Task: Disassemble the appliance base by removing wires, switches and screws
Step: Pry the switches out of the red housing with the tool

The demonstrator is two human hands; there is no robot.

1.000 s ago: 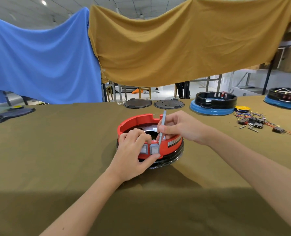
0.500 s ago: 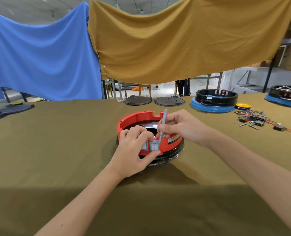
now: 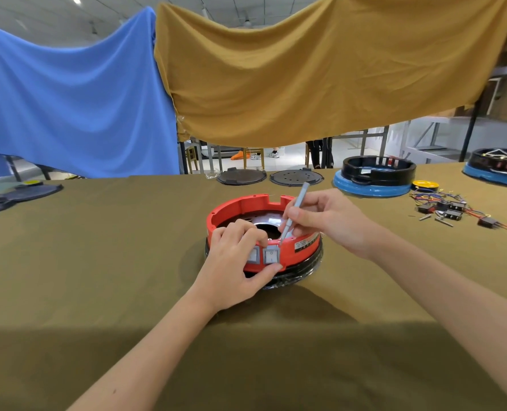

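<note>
red base gripped, tool tip at the switches

round red plastic base (image 3: 240,206) sits mid tabletop (image 3: 98,247), on a black ring w/ glossy wrinkled film round the bottom edge. rim is notched at the back; inside shows a shiny metal plate w/ a dark round hole. two grey square rocker switches (image 3: 271,254) sit side by side in the near wall, a label sticker to their right.

left hand (image 3: 234,262) clasps the near wall of the base, fingers over the rim, thumb under the switches, partly covering the left one. right hand (image 3: 329,218) pinches a thin grey metal screwdriver (image 3: 293,213) like a pen, tilted, tip down at the rim just above the right switch.

tabletop is covered in matte olive cloth. far right: a blue-and-black round base (image 3: 373,179), loose coloured wires and small black switches in a pile (image 3: 447,207), a few screws beside them. two flat dark round discs (image 3: 268,177) at the far edge. blue and mustard cloths hang behind.
</note>
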